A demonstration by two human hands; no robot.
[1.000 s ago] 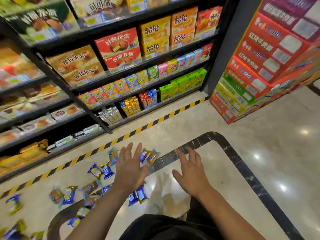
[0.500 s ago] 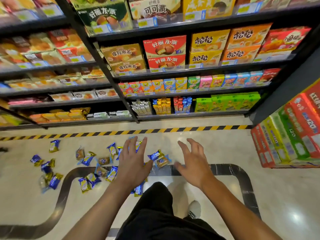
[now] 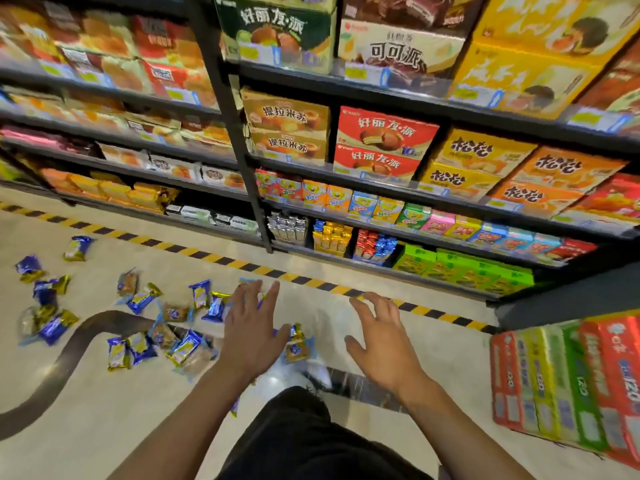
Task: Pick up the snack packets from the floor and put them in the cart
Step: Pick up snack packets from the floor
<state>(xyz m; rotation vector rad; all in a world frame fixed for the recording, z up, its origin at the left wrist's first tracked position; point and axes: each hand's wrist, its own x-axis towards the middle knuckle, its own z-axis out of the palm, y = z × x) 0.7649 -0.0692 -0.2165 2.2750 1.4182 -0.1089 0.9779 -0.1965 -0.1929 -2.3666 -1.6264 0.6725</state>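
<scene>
I hold both hands, left hand [image 3: 251, 336] and right hand [image 3: 382, 344], spread wide and empty above the snack packets [image 3: 187, 349] scattered across the floor [image 3: 104, 420].

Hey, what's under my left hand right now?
Blue and gold snack packets lie on the floor beneath the open left hand; a few edges show past the fingers. Anything directly under the palm is covered.

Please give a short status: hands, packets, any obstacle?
Left hand open, empty. Right hand open, empty. Snack packets scattered on floor, none picked. Cart not in view; nothing blocking.
</scene>
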